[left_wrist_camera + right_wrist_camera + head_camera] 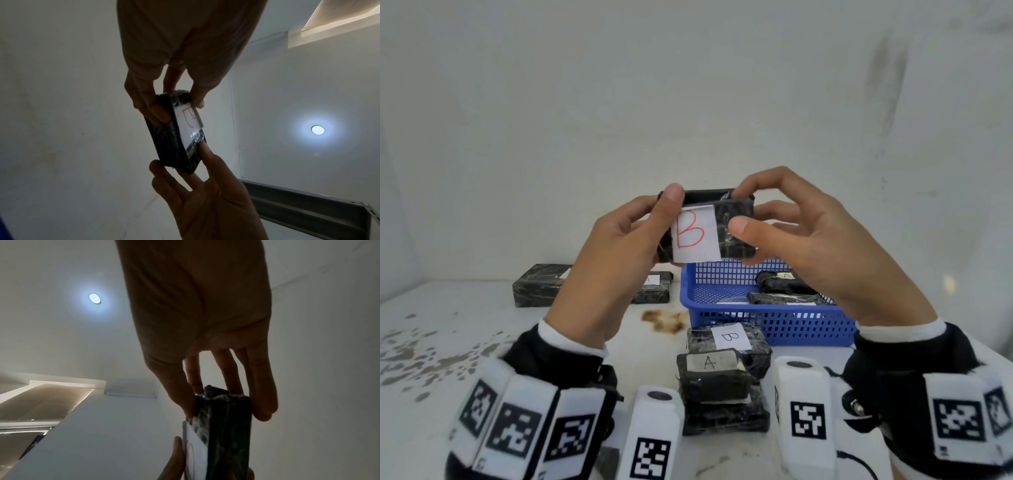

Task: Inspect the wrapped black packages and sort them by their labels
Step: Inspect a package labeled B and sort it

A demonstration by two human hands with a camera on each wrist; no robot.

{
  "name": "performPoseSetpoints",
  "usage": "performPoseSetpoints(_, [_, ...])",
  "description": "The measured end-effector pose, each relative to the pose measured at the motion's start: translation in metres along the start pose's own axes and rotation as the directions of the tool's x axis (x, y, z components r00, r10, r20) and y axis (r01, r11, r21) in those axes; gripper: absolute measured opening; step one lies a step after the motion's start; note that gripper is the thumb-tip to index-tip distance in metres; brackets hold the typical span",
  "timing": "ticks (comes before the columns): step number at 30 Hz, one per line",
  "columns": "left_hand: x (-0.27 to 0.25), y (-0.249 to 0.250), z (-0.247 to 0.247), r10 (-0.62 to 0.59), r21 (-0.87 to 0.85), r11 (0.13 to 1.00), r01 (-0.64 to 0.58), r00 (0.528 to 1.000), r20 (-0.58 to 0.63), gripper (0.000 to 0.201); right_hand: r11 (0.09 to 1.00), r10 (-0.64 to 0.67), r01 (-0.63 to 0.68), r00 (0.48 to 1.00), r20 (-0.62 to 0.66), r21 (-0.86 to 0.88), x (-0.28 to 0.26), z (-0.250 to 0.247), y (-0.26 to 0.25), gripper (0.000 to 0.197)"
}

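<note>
I hold a black wrapped package (732, 236) up in front of me, its white label with a red B (693, 234) facing me. My left hand (666, 226) grips its left end, thumb over the top edge. My right hand (739, 210) pinches its right end between thumb and fingers. The left wrist view has the same package (174, 138) end-on between both hands. In the right wrist view its narrow side (228, 434) sits between my right thumb and fingers.
A blue basket (774, 329) at right holds black packages, one labelled A (784, 282). In front of it is a small stack with an A package (712, 373) and a B package (729, 337). Two more packages (537, 286) lie at the back left.
</note>
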State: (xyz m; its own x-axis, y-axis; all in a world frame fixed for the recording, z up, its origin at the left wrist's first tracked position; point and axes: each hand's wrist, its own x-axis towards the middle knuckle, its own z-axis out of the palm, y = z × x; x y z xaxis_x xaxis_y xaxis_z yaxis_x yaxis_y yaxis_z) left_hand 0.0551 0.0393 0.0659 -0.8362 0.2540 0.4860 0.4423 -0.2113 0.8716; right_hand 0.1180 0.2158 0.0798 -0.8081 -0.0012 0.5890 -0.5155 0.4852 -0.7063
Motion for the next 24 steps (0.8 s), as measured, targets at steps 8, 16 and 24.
performPoseSetpoints(8, [0.012,-0.030,0.013,-0.091,0.082,0.993,0.084,0.992,0.085,0.049,0.993,0.121,-0.121,0.992,0.021,-0.004,0.010,-0.020,0.033,0.008])
performPoseSetpoints(16, [0.067,-0.072,0.007,-0.261,0.477,0.857,0.196,0.962,0.075,0.030,0.920,0.386,-0.391,0.915,-0.114,-0.022,0.053,-0.023,0.098,0.015])
performPoseSetpoints(24, [0.113,-0.138,-0.002,-0.431,0.799,0.571,0.189,0.897,0.096,0.055,0.740,0.604,-0.516,0.792,0.089,-0.431,0.105,-0.021,0.153,0.029])
